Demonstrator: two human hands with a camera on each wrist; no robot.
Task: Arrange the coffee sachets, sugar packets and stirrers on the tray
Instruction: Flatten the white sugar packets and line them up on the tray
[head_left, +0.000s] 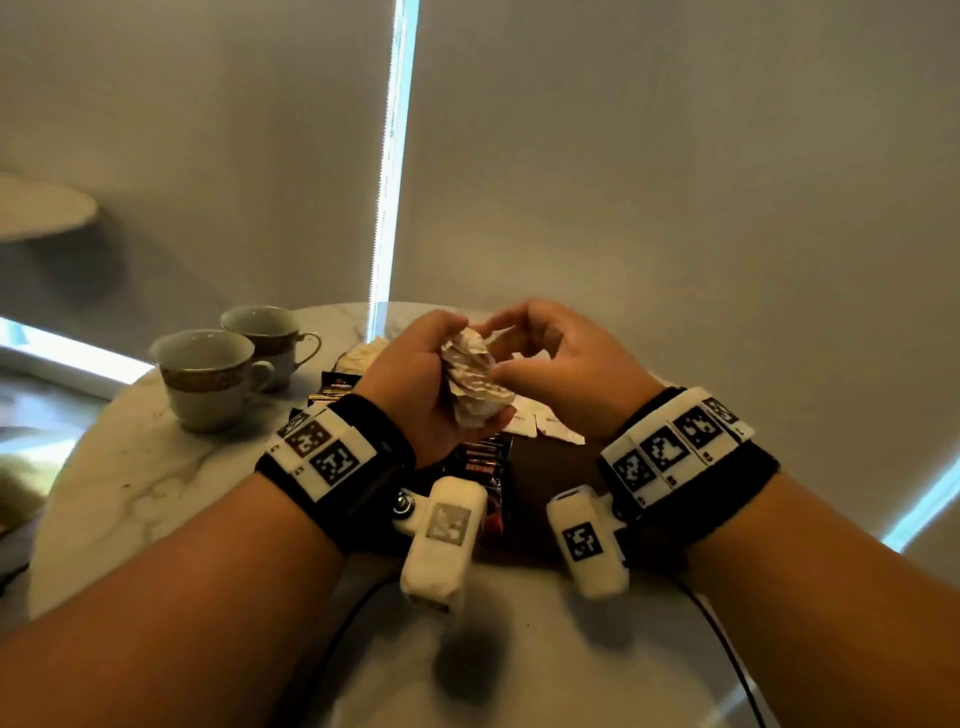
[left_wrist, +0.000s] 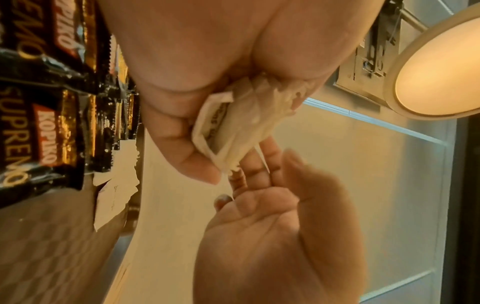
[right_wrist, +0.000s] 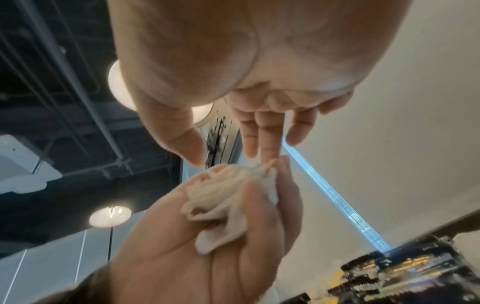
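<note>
The person's left hand (head_left: 421, 384) is raised over the middle of the round marble counter (head_left: 156, 467), its fingers (left_wrist: 182, 148) curled round a fanned bundle of white sugar packets (head_left: 475, 382). The packets stand roughly upright in the fist, their edges splayed out like cards. The right hand (head_left: 561, 358) is close beside it on the right, empty, with loosely bent fingers (right_wrist: 262, 135) reaching toward the top of the bundle; from the right wrist view the fingertips come just to the paper's edge, though I cannot tell whether they truly touch it.

Beneath both hands sits a dark brown tray (head_left: 540, 467). On its left part lie black and gold coffee sachets (head_left: 480, 462) in overlapping rows, the word "Kopiko" readable from the left wrist view. A few more white packets (head_left: 545, 423) lie flat on the far part of the tray, right of the sachets and under the right hand.

Further left on the counter stand two cups (head_left: 208, 379) with gold-patterned bands, one nearer and one behind it, well apart from the tray. Both wrists carry black bands with printed markers.
</note>
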